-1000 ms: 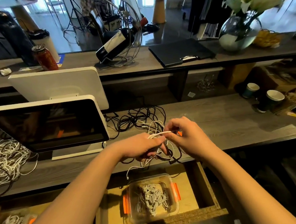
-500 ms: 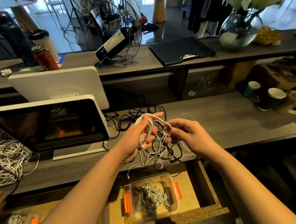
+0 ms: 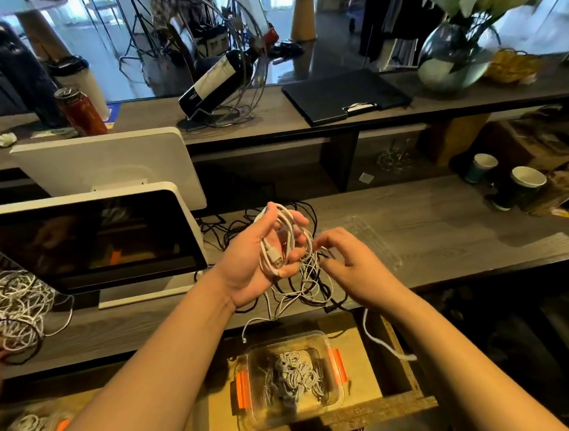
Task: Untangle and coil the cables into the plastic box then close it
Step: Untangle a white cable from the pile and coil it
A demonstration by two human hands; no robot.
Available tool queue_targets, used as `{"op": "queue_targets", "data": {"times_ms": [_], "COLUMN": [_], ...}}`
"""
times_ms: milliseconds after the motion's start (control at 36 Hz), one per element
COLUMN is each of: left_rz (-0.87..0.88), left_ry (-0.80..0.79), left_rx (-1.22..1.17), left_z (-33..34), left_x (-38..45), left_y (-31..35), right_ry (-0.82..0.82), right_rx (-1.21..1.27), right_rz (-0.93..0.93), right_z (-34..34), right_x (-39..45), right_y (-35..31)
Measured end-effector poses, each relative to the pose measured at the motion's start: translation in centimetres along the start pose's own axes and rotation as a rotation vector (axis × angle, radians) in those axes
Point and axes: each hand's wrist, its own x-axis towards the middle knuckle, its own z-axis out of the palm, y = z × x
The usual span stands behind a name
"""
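Counter edge [image 3: 473, 270] behind; left hand [image 3: 257, 260] grip clamped on white cable coil [image 3: 279, 245]; right hand [image 3: 350, 266] grip apart.

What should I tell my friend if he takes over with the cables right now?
Left hand: palm up, fingers curled round a coiled white USB cable.
Right hand: hovers over the tangled pile of black and white cables on the grey wooden counter; I cannot tell if it pinches a strand.
Clear plastic box with orange clips: open in the wooden drawer, several white coils inside.
Clear plastic lid: on the counter beside the pile.
Left: drop this coil in, untangle the rest, close the box.
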Motion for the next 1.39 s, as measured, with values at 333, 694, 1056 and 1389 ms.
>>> {"op": "queue_targets", "data": {"times_ms": [333,694,1056,1389], "left_rz": [-0.016,0.018,0.111,0.269], "left_ry": [0.039,0.053,0.145,0.553], "left_rx": [0.132,0.201,0.002,0.017], "left_z": [1.3,1.6,1.8,0.7], "left_x": [0.2,0.3,0.7,2.7], "left_y": [0.5,0.5,-0.3,-1.5], "right_ry": [-0.013,0.170,0.156,-0.048], "right_rx": [0.296,0.643,0.520,0.059], "right_rz": [-0.075,0.011,0.034,0.010], "right_z": [0.9,2.4,4.1,4.5], "right_x": [-0.7,-0.6,-2.0,-3.3], "right_y": [-1.5,-0.3,-0.5,-1.7]}}
